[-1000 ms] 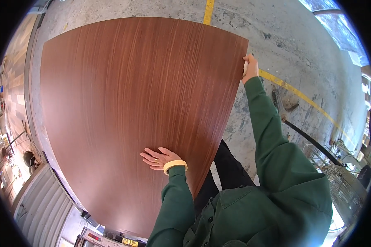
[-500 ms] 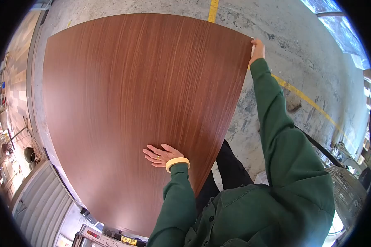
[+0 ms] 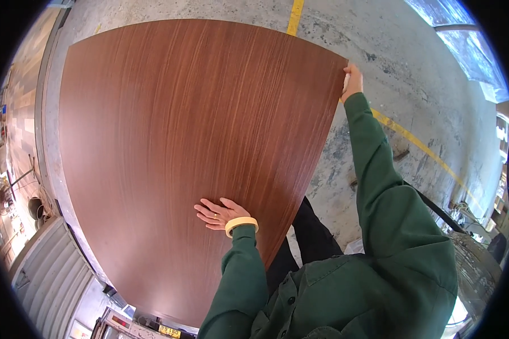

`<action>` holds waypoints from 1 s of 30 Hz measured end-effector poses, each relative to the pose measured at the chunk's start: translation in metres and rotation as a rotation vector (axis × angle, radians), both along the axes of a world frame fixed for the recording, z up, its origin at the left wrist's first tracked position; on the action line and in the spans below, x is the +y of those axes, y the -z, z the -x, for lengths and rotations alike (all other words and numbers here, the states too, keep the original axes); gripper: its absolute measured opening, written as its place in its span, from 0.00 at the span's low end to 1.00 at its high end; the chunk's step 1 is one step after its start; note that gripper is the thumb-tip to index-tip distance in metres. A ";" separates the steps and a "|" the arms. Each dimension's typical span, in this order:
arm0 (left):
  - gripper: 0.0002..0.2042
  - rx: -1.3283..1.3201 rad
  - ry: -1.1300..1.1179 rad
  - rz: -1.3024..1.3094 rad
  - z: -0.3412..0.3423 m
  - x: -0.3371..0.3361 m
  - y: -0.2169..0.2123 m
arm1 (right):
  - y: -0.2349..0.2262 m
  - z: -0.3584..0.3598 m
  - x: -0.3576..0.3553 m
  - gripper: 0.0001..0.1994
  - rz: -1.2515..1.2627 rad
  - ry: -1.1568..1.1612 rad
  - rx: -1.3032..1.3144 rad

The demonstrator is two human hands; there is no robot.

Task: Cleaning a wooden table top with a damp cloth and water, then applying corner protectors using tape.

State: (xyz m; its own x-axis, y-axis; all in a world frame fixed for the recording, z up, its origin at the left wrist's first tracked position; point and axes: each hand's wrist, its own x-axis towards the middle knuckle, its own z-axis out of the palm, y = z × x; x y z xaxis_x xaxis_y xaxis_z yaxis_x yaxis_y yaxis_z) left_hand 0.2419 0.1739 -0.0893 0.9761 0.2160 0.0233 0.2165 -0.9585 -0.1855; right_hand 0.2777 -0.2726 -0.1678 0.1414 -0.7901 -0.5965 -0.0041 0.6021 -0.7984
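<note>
Brown panel point(image 3: 181, 124) hides some yellow floor line point(image 3: 294, 17), corrugated sheet point(image 3: 56, 277) at left.

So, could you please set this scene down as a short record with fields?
Work surface: large brown wood-grain panel
Left hand: palm down on the panel, fingers spread
Left wrist: pale yellow band
Right hand: at the panel's right edge, near the far corner, closed on a whitish piece too small to identify
Sleeves: dark green
Floor: grey, worn concrete with yellow lines
Lower right: wire-guarded fan, partly hidden by the right sleeve
</note>
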 end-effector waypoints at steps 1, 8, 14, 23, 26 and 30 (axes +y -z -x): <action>0.25 -0.001 -0.011 0.001 -0.002 0.003 -0.001 | -0.003 -0.003 0.010 0.09 -0.026 0.019 0.021; 0.25 0.009 0.002 0.047 0.000 -0.012 -0.001 | 0.020 0.019 -0.049 0.09 -0.193 -0.129 -0.060; 0.25 -0.010 -0.004 0.032 -0.003 0.001 0.000 | -0.042 0.069 0.034 0.20 0.630 -0.095 0.341; 0.25 -0.010 -0.028 0.058 -0.003 0.004 -0.005 | -0.090 0.063 0.191 0.17 1.164 -1.642 0.259; 0.25 0.044 -0.017 0.010 -0.004 -0.007 -0.010 | -0.060 0.023 0.060 0.09 1.683 -1.144 0.546; 0.24 0.034 -0.013 0.097 0.007 -0.020 0.007 | -0.038 0.045 -0.155 0.20 1.108 -0.458 0.760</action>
